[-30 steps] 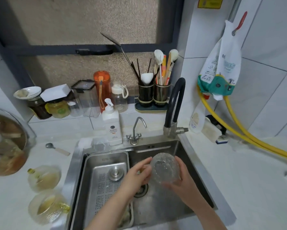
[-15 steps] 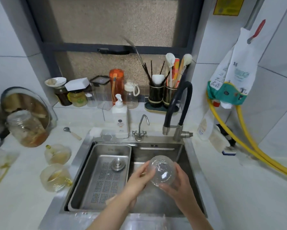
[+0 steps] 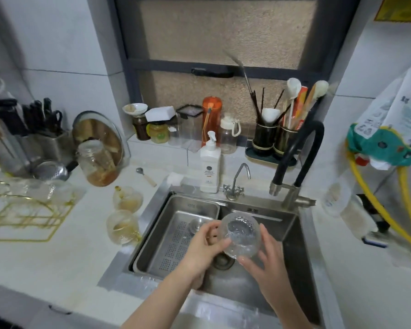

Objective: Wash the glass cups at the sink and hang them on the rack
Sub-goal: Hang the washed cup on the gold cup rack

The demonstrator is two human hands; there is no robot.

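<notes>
A round textured glass cup point(image 3: 240, 235) is held over the steel sink point(image 3: 292, 236), its mouth facing me. My left hand point(image 3: 203, 249) grips its left side, thumb on the rim. My right hand point(image 3: 265, 260) cups its right and underside with curled fingers. Two more glass cups with gold handles, one behind the other point(image 3: 127, 198) point(image 3: 121, 226), stand on the counter left of the sink. A gold wire rack point(image 3: 21, 216) sits at the far left with a clear glass cup point(image 3: 37, 189) on it.
A perforated steel drain basket point(image 3: 176, 233) fills the sink's left part. Behind the sink stand a soap pump bottle point(image 3: 209, 167), a small tap point(image 3: 235, 186) and a black hose faucet point(image 3: 297, 162). A large jar point(image 3: 97, 162), knife block point(image 3: 40, 129) and strainer sit at left. Yellow hoses point(image 3: 375, 210) run on the right.
The camera view has swung left and pulled back, bringing the rack and knife block into sight. Both hands keep hold of the cup over the sink, turning it slightly.
</notes>
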